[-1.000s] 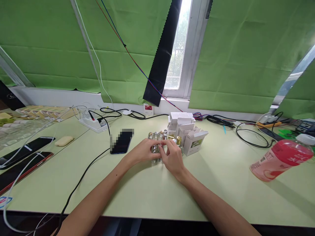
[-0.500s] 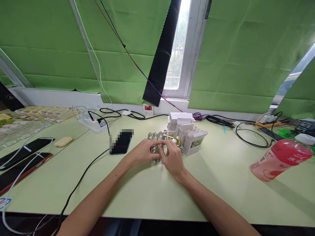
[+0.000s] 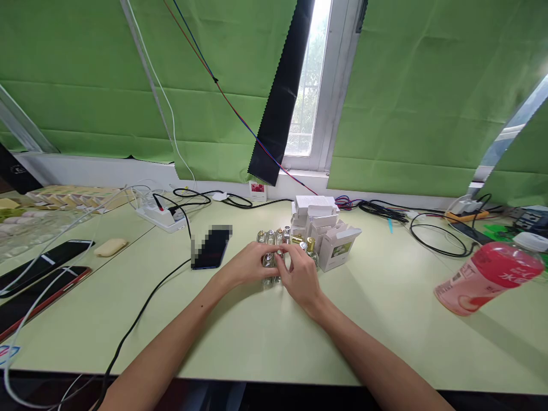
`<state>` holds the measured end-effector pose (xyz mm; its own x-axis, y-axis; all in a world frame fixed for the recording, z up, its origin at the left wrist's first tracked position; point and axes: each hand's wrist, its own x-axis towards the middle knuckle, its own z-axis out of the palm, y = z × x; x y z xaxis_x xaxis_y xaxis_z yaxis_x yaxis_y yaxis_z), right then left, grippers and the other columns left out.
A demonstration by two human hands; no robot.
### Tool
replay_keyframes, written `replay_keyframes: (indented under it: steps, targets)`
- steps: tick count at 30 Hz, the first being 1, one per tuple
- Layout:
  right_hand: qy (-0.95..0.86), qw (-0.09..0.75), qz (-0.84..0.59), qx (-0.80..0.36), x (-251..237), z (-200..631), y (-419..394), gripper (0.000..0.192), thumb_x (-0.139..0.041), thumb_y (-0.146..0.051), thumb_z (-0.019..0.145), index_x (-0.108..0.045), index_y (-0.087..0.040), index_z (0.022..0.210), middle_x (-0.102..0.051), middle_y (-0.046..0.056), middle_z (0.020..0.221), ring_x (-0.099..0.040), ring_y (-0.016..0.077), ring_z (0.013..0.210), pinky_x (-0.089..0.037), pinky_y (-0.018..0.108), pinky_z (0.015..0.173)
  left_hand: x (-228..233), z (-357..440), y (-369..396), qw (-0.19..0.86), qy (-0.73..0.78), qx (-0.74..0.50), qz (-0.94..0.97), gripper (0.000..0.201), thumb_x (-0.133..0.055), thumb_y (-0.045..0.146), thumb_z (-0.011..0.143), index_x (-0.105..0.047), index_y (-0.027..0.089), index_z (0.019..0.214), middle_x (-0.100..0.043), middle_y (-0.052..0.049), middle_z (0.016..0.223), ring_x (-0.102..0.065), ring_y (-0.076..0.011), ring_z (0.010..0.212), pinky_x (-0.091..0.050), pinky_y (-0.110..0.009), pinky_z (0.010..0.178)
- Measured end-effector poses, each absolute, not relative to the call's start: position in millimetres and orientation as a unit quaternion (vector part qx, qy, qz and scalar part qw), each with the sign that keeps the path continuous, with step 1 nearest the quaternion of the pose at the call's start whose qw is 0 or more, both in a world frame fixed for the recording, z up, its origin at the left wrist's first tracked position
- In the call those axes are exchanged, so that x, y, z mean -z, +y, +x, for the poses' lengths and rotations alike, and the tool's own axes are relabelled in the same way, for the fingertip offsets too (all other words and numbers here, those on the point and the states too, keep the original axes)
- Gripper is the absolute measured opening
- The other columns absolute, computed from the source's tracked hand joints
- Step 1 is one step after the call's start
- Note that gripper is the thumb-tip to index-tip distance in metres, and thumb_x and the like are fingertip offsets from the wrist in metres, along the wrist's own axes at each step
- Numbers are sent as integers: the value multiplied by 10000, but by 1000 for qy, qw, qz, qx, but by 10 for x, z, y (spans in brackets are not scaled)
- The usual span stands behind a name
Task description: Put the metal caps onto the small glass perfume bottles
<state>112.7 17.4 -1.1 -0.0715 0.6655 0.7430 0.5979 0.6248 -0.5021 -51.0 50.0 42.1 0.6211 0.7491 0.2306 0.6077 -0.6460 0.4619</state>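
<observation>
- A cluster of small glass bottles [image 3: 274, 242] with silver and gold caps is seen standing on the pale green table [image 3: 265, 337], at its middle, just left of a group of small white cartons [image 3: 325, 228].
- The left hand [image 3: 246, 264] is laid against the near left side of the cluster, its fingers curled in on one silver-capped bottle [image 3: 269, 261] at the front of the cluster.
- The right hand [image 3: 301, 274] is set against the near right side, thumb and forefinger pinched narrowly at the same bottle; which hand bears its weight cannot be told, as the fingers cover it.
- The two hands are met fingertip to fingertip over that bottle, with the rest of the bottles in a row just behind them.
- One carton [image 3: 340, 246] is seen open-flapped at the right of the bottles, close to the right hand.
- A dark phone [image 3: 211, 249] is laid flat to the left of the left hand, near but apart from it.
- A black cable [image 3: 145, 308] is run across the table from the power strip [image 3: 160, 216] at far left toward the near edge.
- A pink-capped drink bottle [image 3: 488, 277] is seen at the right, well apart from the hands.
</observation>
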Motion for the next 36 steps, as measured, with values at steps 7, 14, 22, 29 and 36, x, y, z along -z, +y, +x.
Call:
replay_keyframes:
  steps: [7, 14, 22, 29, 36]
  targets:
    - [-727, 535, -429, -37, 22, 1126, 183, 143, -542, -197, 919, -628, -193, 1034, -680, 48, 944, -587, 140, 639, -476, 273, 643, -443, -503, 486, 179, 384, -207, 882, 443, -643, 284, 782, -680, 198, 1215, -529, 71, 597, -331, -87, 542, -289, -205, 535]
    - [-722, 548, -421, -35, 11, 1128, 171, 141, -556, -182, 900, -610, -198, 1030, -670, 52, 968, -610, 147, 684, -476, 265, 615, -431, -509, 491, 174, 377, -216, 884, 386, -638, 271, 776, -706, 172, 1143, -535, 61, 592, -338, -87, 533, -296, -211, 536]
    - [-723, 548, -420, -38, 14, 1125, 172, 148, -537, -192, 917, -611, -191, 1046, -674, 58, 964, -590, 143, 657, -472, 266, 612, -434, -509, 489, 175, 380, -212, 883, 369, -640, 288, 791, -702, 180, 1139, -560, 58, 620, -354, -88, 542, -304, -209, 553]
    - [-724, 546, -419, -35, 30, 1124, 177, 157, -520, -192, 933, -616, -189, 1058, -683, 52, 947, -568, 130, 617, -476, 267, 626, -430, -505, 489, 181, 385, -209, 880, 358, -635, 347, 812, -703, 167, 1113, -534, 58, 607, -343, -92, 549, -290, -209, 538]
    - [-716, 550, -428, -54, 19, 1123, 177, 130, -534, -197, 918, -624, -205, 1012, -671, 32, 905, -550, 133, 613, -475, 274, 665, -441, -504, 478, 185, 383, -214, 879, 323, -637, 354, 814, -707, 176, 1075, -508, 64, 599, -333, -91, 550, -291, -208, 536]
